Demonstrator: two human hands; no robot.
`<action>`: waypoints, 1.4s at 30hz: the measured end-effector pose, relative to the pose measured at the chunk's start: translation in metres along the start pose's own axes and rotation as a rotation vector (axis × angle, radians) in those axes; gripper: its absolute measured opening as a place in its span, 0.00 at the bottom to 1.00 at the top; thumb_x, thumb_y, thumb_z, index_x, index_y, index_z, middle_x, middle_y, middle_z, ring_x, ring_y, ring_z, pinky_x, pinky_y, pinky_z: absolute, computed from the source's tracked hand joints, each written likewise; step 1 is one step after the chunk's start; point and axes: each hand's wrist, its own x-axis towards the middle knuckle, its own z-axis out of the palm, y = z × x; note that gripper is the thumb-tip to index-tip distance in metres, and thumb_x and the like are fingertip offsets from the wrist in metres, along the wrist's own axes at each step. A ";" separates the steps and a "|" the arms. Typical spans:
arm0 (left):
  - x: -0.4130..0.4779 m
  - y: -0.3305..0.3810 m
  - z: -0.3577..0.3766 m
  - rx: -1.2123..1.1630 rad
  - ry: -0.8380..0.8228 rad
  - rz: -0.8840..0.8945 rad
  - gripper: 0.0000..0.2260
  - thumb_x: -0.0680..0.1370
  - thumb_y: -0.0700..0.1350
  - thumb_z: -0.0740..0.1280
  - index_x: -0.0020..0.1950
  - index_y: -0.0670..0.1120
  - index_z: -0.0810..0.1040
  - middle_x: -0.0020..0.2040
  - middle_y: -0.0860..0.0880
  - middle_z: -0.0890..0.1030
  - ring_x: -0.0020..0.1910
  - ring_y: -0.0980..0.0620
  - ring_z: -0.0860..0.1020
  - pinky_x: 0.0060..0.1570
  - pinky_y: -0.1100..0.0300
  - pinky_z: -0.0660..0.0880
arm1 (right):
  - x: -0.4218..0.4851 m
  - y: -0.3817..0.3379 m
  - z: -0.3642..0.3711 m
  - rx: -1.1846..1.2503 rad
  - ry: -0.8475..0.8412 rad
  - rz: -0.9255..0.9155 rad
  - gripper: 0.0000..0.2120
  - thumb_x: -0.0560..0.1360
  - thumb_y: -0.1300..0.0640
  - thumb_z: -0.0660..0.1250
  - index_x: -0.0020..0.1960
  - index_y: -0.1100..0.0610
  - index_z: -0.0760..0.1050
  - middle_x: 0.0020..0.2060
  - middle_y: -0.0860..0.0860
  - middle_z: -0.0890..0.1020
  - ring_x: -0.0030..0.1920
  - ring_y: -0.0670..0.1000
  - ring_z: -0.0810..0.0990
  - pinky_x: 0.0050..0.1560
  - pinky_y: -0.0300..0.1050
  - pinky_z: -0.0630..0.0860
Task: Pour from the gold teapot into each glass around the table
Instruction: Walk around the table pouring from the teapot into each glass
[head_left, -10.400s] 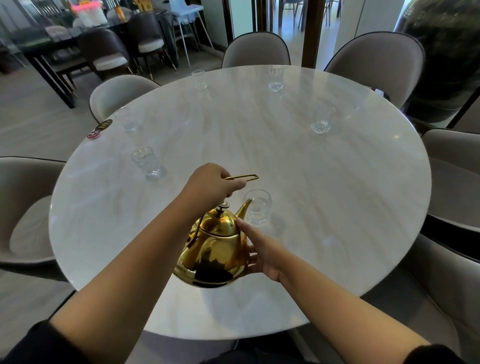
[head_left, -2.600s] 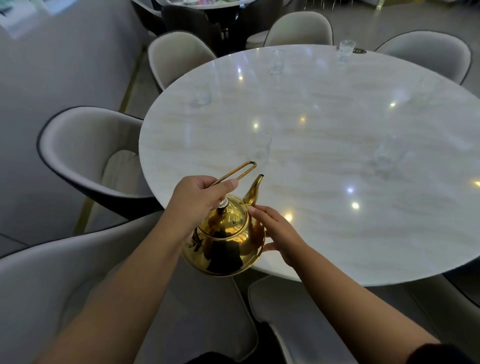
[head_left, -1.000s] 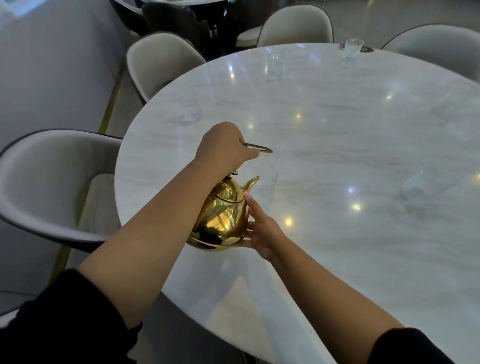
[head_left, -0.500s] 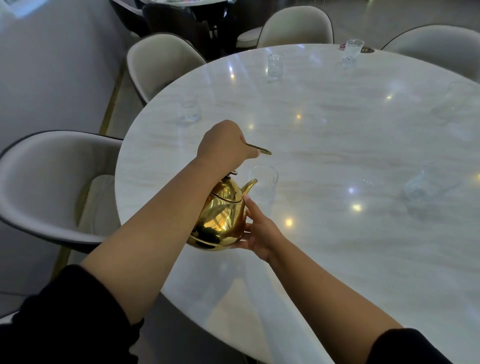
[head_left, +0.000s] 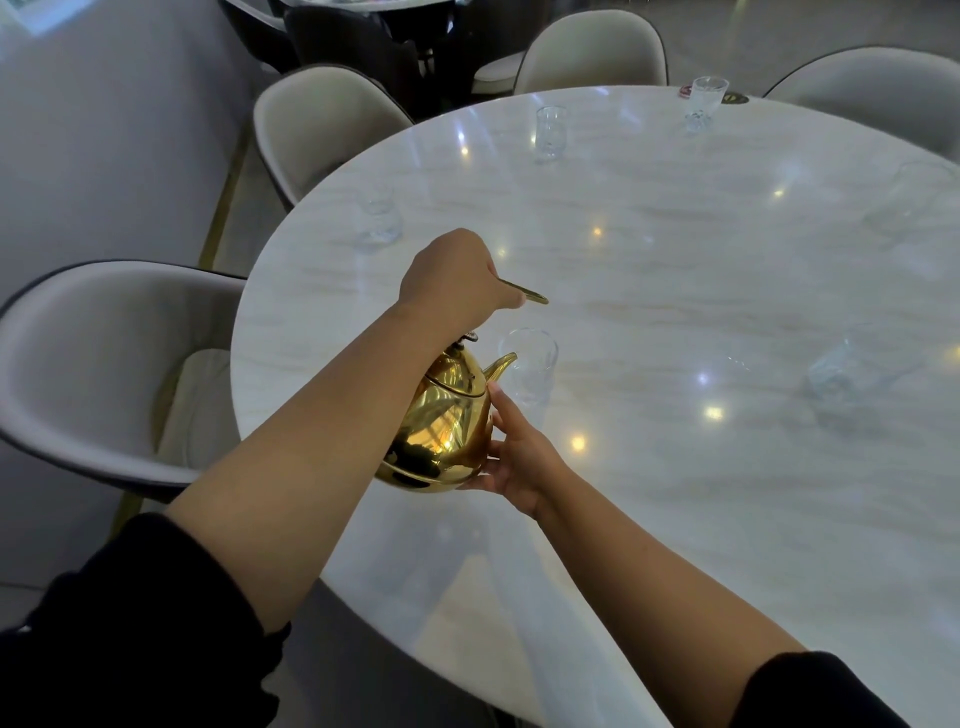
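Note:
The gold teapot (head_left: 441, 421) hangs tilted over the near left part of the round marble table (head_left: 675, 322), its spout at the rim of a clear glass (head_left: 527, 364). My left hand (head_left: 457, 283) grips the thin gold handle above the lid. My right hand (head_left: 514, 452) cups the pot's lower side with straight fingers. More glasses stand around the table: one at the left (head_left: 379, 221), one at the back (head_left: 550, 132), one at the far back (head_left: 701, 104), one at the right (head_left: 852, 371). Whether liquid flows cannot be seen.
Pale upholstered chairs ring the table: one at the near left (head_left: 104, 364), one at the back left (head_left: 322, 119), one behind (head_left: 592, 49), one at the back right (head_left: 872, 88). A wall runs along the left. Dark chairs stand further back.
Since the earliest frame I have walked round to another glass. Over the last second the pot has stayed at this glass, tipping slightly further forward.

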 end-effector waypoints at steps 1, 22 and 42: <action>0.000 0.000 0.000 0.004 -0.001 0.000 0.17 0.72 0.52 0.72 0.50 0.39 0.83 0.47 0.41 0.83 0.47 0.43 0.81 0.47 0.53 0.77 | 0.000 0.000 0.000 0.005 -0.001 0.001 0.33 0.73 0.36 0.64 0.70 0.56 0.69 0.60 0.62 0.77 0.56 0.63 0.81 0.46 0.58 0.82; 0.007 0.006 0.000 0.063 -0.024 0.018 0.12 0.72 0.53 0.72 0.45 0.44 0.79 0.40 0.44 0.78 0.38 0.47 0.74 0.39 0.59 0.71 | -0.003 -0.003 0.001 0.028 -0.011 -0.002 0.34 0.74 0.36 0.63 0.72 0.56 0.66 0.55 0.61 0.78 0.53 0.62 0.82 0.40 0.55 0.83; 0.007 0.007 0.001 0.057 -0.011 0.032 0.18 0.72 0.53 0.72 0.50 0.39 0.82 0.45 0.41 0.82 0.39 0.47 0.76 0.43 0.56 0.75 | -0.001 -0.003 0.000 0.019 -0.019 -0.006 0.35 0.73 0.36 0.63 0.72 0.56 0.65 0.57 0.61 0.78 0.54 0.63 0.81 0.44 0.57 0.83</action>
